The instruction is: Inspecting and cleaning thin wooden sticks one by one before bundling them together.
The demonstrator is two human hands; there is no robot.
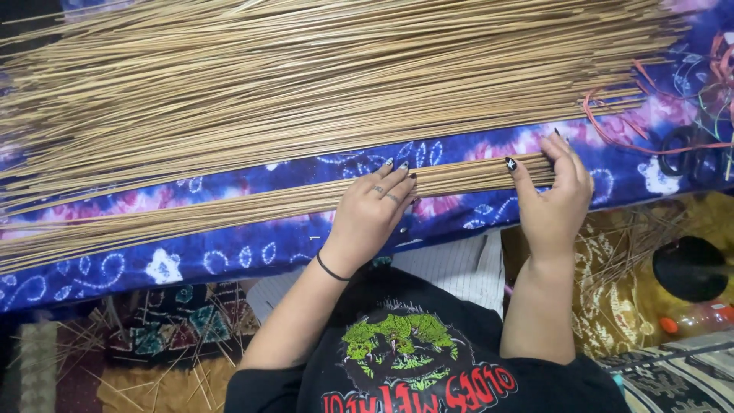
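Black printed tee, wristband, perhaps rings.

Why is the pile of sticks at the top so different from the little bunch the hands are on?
The big pile is wide and fans out loosely over the cloth; the small bunch is narrow and gathered tight. Nobody touches the big pile, while the left hand and right hand rest on the small bunch. The small bunch lies nearer the person. Both are thin tan sticks lying flat.
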